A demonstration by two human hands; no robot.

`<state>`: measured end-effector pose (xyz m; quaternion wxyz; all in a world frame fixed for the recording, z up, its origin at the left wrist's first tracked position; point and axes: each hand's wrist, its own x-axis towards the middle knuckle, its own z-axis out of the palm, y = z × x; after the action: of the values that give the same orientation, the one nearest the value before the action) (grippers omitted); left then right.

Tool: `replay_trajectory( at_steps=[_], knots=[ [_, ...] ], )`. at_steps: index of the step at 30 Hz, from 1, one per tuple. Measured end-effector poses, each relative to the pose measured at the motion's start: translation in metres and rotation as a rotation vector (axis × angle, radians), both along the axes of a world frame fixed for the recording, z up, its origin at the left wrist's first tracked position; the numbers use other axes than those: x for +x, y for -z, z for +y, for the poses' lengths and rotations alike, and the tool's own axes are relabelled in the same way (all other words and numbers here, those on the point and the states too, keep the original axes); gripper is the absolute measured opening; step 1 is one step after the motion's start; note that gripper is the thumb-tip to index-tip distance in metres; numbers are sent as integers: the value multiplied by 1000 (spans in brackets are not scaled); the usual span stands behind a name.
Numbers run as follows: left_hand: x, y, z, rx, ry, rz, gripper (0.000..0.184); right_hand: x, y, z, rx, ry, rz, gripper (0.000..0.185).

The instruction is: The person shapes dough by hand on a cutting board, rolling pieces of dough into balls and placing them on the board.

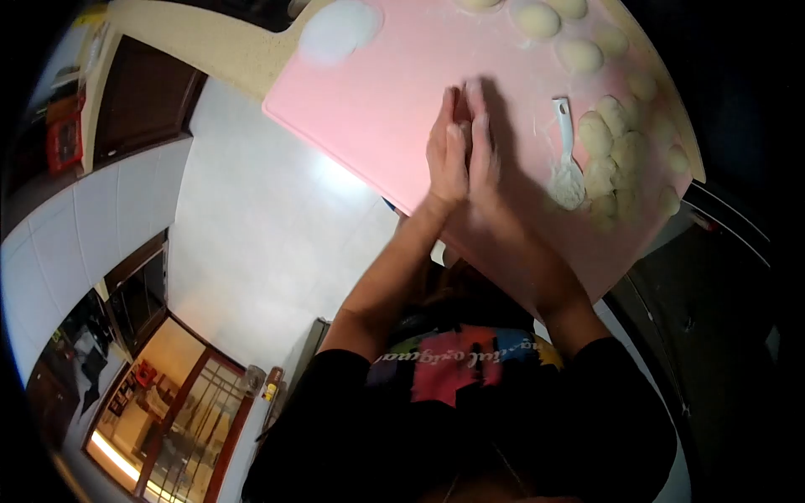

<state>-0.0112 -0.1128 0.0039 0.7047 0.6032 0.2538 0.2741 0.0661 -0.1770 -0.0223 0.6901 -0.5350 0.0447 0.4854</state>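
Over a pink mat (360, 126), my left hand (447, 155) and my right hand (484, 155) meet palm to palm. Their fingers are stretched straight and point away from me. Whatever lies between the palms, if anything, is hidden. To the right of my hands rests a white spoon (567, 155) with flour in its bowl. Beside the spoon is a cluster of pale dough pieces (616, 151), touching one another. Several round dough balls (581, 56) sit apart along the far right side of the mat.
A smooth white rounded shape (340, 32) lies at the mat's far left corner; I cannot tell what it is. Under the mat is a beige countertop (201, 38). Pale floor tiles (251, 210) stretch to the left, with a lit doorway (159, 411) at lower left.
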Motion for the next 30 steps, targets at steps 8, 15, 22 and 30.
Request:
replay_trajectory(
  at_steps=[8, 15, 22, 30],
  knots=[
    [-18, 8, -12, 230, -150, -28, 64, 1, -47, 27, 66, 193, -496, 66],
    [22, 12, 41, 132, -62, -45, 62, -61, -33, -15, 165, 100, -445, 67],
    [4, 3, 5, 41, -111, 8, 67, -8, -39, 20, 19, 122, -431, 63],
    [-12, 14, -7, 210, -179, 8, 72, -15, -46, 0, -264, -92, -846, 64]
  ],
)
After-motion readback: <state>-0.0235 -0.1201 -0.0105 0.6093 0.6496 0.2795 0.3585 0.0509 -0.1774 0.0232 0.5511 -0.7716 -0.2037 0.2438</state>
